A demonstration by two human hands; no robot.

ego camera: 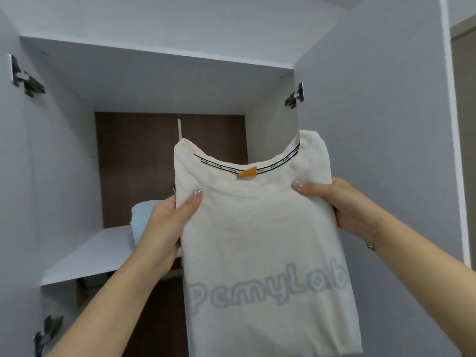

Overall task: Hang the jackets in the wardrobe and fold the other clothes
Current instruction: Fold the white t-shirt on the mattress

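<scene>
Folded cream t-shirt [260,240] held up in front of open wardrobe [144,81], collar end far, printed lettering near. Left hand [167,222] gripping left edge, thumb on top, fingers curled under and hidden. Right hand [342,202] gripping right edge same way, thumb pressed near collar. Two-sided hold probably to keep fold flat and square for sliding onto shelf [85,256]. Soft, thin knit, slightly creased; black printed tape inside neckline, small orange tag at centre. Smooth grey laminate shelf, dark wood-grain back panel. Light blue folded cloth [140,217] already on shelf, far left of shirt, partly hidden by left hand. Metal hinges on both doors. Thin bracelet on right wrist.
</scene>
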